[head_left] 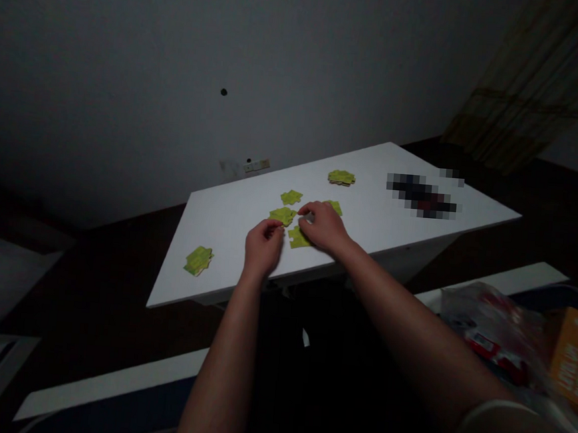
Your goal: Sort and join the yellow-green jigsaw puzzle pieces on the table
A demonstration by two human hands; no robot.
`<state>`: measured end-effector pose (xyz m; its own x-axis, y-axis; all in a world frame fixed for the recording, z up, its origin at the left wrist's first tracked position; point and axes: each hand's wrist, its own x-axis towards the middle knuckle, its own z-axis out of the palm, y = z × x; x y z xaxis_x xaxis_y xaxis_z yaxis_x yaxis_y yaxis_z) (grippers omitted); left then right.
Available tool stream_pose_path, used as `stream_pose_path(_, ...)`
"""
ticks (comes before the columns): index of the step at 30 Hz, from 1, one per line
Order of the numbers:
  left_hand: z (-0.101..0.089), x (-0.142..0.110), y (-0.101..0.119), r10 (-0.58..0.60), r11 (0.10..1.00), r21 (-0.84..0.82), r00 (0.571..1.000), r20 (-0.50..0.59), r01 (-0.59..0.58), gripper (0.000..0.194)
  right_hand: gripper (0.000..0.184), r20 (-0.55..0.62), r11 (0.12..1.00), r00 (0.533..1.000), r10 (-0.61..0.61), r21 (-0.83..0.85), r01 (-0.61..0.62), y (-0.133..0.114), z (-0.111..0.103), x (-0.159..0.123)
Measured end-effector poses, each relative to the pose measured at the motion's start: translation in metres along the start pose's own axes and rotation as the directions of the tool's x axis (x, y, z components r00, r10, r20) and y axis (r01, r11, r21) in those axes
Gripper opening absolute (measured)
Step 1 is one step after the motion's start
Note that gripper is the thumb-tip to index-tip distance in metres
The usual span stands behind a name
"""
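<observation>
Green jigsaw pieces (282, 215) bunched on the table (227, 238)!
Left hand (264, 244) seems pinched on one; right hand (322, 226) half-curled over another.

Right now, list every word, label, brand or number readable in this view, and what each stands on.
Nothing can be read for certain.
Orange box: pale lettering, too blurred to quote.
Red packet in a clear plastic bag: print too blurred to read.
Pixelated patch on the white table: obscured, unreadable.
Green jigsaw pieces: no legible text.
</observation>
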<state>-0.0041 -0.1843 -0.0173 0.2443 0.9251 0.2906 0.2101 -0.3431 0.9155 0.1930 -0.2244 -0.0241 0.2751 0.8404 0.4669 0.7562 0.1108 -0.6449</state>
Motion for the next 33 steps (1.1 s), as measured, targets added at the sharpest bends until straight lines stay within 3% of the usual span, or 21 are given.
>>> stream_pose_path(4,0.0,0.0,0.0,-0.012,1.0,-0.006,1.0,0.011,0.012,0.009,0.017,0.002,0.998,0.998,0.063,0.005,-0.063,0.009,0.0,0.026)
stream_pose_path(9,-0.001,0.0,-0.003,-0.013,1.0,-0.015,1.0,-0.01,0.013,0.01,0.013,0.1,0.996,0.995,0.016,-0.092,-0.007,0.007,0.008,0.055)
stream_pose_path(13,-0.002,0.002,-0.006,-0.028,0.999,-0.038,0.995,-0.1,0.024,0.014,0.029,0.264,0.97,0.954,-0.142,-0.154,0.187,-0.005,0.021,0.041)
stream_pose_path(16,-0.003,0.002,-0.008,-0.036,0.999,-0.042,0.988,-0.149,0.03,0.017,0.043,0.284,0.952,0.938,-0.198,-0.173,0.253,-0.008,0.026,0.027)
stream_pose_path(22,-0.002,0.004,-0.008,-0.054,0.998,-0.05,0.983,-0.175,0.046,0.019,0.034,0.186,0.976,0.959,-0.216,0.07,0.206,0.0,0.021,0.027)
stream_pose_path(27,-0.003,0.004,-0.003,-0.059,0.998,-0.035,0.982,-0.182,0.054,0.024,0.011,0.106,0.951,0.99,-0.088,0.306,0.052,-0.002,0.016,0.029)
stream_pose_path(33,0.0,0.003,0.0,-0.046,0.999,-0.036,0.988,-0.146,0.041,0.032,0.027,0.114,0.869,0.993,-0.012,0.493,-0.046,-0.006,0.014,0.028)
